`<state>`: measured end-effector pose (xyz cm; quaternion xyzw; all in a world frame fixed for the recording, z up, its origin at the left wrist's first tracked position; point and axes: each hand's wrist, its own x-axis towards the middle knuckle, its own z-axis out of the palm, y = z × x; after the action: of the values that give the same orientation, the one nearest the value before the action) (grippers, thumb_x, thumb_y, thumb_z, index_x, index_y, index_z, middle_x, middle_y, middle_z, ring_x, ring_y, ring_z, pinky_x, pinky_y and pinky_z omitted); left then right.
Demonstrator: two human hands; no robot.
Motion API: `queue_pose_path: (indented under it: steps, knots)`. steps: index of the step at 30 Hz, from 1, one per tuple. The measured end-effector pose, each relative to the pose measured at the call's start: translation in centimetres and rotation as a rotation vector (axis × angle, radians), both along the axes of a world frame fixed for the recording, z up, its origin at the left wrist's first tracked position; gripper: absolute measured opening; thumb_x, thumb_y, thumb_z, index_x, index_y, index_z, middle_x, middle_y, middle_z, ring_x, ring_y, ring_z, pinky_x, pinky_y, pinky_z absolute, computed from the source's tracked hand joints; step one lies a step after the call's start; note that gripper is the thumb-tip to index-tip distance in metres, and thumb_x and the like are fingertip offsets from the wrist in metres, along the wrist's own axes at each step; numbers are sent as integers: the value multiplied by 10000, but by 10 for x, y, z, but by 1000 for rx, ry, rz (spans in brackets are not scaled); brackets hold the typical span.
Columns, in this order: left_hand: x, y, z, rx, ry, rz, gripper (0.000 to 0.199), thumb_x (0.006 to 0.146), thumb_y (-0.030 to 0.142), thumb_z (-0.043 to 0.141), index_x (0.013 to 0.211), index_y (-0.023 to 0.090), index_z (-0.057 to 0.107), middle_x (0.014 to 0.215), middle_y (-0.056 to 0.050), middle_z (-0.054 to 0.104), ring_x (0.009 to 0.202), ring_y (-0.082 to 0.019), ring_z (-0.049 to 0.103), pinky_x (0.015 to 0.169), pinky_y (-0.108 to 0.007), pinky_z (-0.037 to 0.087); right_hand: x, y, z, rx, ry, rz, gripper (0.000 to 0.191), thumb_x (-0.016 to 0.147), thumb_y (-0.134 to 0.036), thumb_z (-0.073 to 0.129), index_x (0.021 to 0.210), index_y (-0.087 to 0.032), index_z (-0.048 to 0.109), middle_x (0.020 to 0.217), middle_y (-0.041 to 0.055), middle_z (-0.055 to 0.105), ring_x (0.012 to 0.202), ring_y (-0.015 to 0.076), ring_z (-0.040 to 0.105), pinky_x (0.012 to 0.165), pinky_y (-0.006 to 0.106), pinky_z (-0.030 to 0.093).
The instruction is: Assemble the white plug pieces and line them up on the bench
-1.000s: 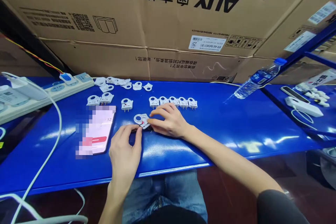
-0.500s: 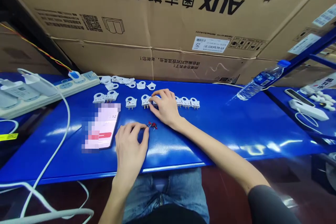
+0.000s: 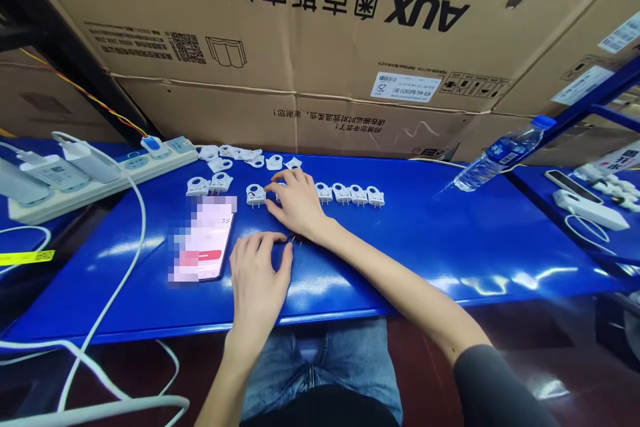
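Several white plug pieces with ring-shaped tops and metal pins stand in a row on the blue table, among them one white plug piece point(image 3: 256, 195) just left of my right hand point(image 3: 295, 203). That hand is bent over the middle of the row and hides part of it; what its fingertips hold, if anything, is hidden. My left hand point(image 3: 261, 273) rests nearer the front edge, thumb and fingers curved towards small dark parts point(image 3: 296, 239), partly covered by my right hand. Whether it grips one is too small to tell. A lit phone point(image 3: 213, 240) lies left of it.
More white pieces point(image 3: 240, 153) lie at the back left. A power strip point(image 3: 125, 173) with chargers and cables is on the left. A water bottle point(image 3: 500, 153) lies tilted at the right, before a large cardboard box point(image 3: 320, 47).
My right hand has moved left along the row, uncovering pieces on its right and covering the one it was beside. The small red and dark parts are now mostly hidden beneath it.
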<state>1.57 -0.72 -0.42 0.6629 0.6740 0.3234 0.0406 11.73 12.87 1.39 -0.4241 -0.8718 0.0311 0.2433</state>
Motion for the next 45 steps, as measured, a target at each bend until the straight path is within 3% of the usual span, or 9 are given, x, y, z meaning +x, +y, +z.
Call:
queue_pose_path:
  steps: [4, 7, 13, 17, 20, 24, 29, 37, 45]
  knots:
    - [0, 0, 2, -1, -36, 1, 141, 993, 334, 550, 1003, 238, 652, 1030, -73, 723, 1047, -319, 611, 981, -487, 472, -16, 8, -3, 3, -34, 42, 211, 1012, -337, 647, 1125, -209, 770, 1345, 84, 660, 1257, 299, 498, 1114, 478, 389]
    - [0, 1, 3, 3, -80, 9, 128, 986, 328, 548, 1001, 235, 636, 1017, -68, 722, 1046, -314, 621, 1025, -513, 465, -13, 6, 0, 40, -25, 66, 184, 1030, -294, 616, 1114, -215, 760, 1354, 78, 662, 1263, 284, 500, 1108, 461, 387]
    - [0, 2, 2, 43, -216, 47, 184, 976, 347, 548, 1096, 229, 621, 986, -61, 718, 1009, -286, 670, 1062, -509, 481, 44, -17, 3, 256, 17, 181, 229, 1081, -310, 545, 1162, -229, 743, 1330, 75, 700, 1237, 243, 540, 1081, 431, 415]
    - [1, 2, 2, 32, -196, 51, 230, 982, 380, 544, 1131, 228, 630, 981, -60, 722, 1017, -293, 679, 1096, -537, 463, 87, -29, -4, 288, -44, 245, 222, 1081, -284, 552, 1157, -273, 761, 1280, 57, 729, 1227, 233, 568, 1050, 410, 460]
    - [2, 3, 2, 15, -190, 25, 246, 992, 405, 539, 1125, 229, 646, 982, -59, 731, 1015, -292, 681, 1131, -546, 437, 99, -32, -5, 299, -97, 270, 244, 1089, -269, 533, 1167, -273, 764, 1290, 52, 720, 1223, 233, 572, 1028, 393, 485]
    - [2, 5, 2, 5, -159, 6, 250, 1008, 419, 518, 1081, 231, 664, 977, -58, 740, 1003, -290, 682, 1161, -558, 402, 94, -35, 1, 329, -131, 294, 296, 1107, -242, 473, 1175, -263, 760, 1304, 51, 711, 1234, 230, 563, 1001, 374, 502]
    - [2, 6, 3, -17, -148, 50, 251, 1010, 413, 500, 1002, 233, 675, 1001, -72, 741, 1008, -293, 677, 1052, -505, 485, 89, -42, 7, 338, -116, 311, 299, 1115, -258, 460, 1159, -263, 756, 1309, 50, 712, 1257, 229, 558, 1020, 378, 500]
    - [1, 6, 5, 34, -183, 54, 226, 987, 388, 540, 893, 230, 672, 919, -48, 739, 896, -255, 686, 901, -418, 503, 89, -44, 4, 329, -86, 306, 286, 1107, -251, 481, 1179, -260, 758, 1319, 59, 709, 1260, 238, 550, 1015, 382, 497]
    - [4, 3, 9, 104, -190, 66, 190, 983, 340, 547, 873, 225, 651, 881, -38, 709, 872, -233, 668, 879, -391, 498, 76, -41, 6, 176, -24, 156, 259, 1102, -317, 513, 1157, -278, 763, 1343, 55, 694, 1267, 241, 535, 1048, 409, 449]
